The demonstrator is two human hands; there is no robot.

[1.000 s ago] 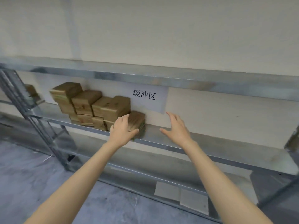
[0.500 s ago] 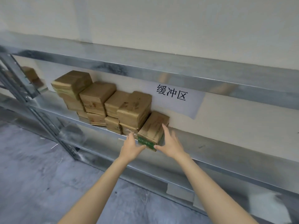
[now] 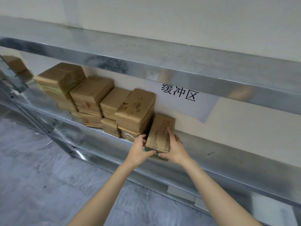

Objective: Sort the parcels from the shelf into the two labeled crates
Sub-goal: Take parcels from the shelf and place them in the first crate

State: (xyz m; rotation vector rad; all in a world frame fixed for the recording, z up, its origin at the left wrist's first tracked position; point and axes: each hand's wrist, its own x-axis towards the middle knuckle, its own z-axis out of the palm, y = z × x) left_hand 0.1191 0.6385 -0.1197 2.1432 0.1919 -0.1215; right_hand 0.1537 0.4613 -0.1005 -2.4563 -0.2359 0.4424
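Observation:
Several brown cardboard parcels [image 3: 97,98] are stacked in two layers on the metal shelf [image 3: 219,154], against the wall. The rightmost brown parcel [image 3: 160,132] stands apart from the stack with its near end at the shelf's front edge. My left hand [image 3: 140,150] grips its left side and near corner. My right hand [image 3: 175,147] holds its right side, with fingers laid along the top. No crate is in view.
A white paper sign [image 3: 180,98] with black characters hangs on the wall behind the shelf. An upper shelf beam [image 3: 146,69] runs just above the parcels. A slanted metal upright [image 3: 40,124] stands at left. Grey concrete floor [image 3: 48,185] lies below.
Both hands went from hovering near the rightmost parcel to closing on its two sides. The view has moved closer to the shelf.

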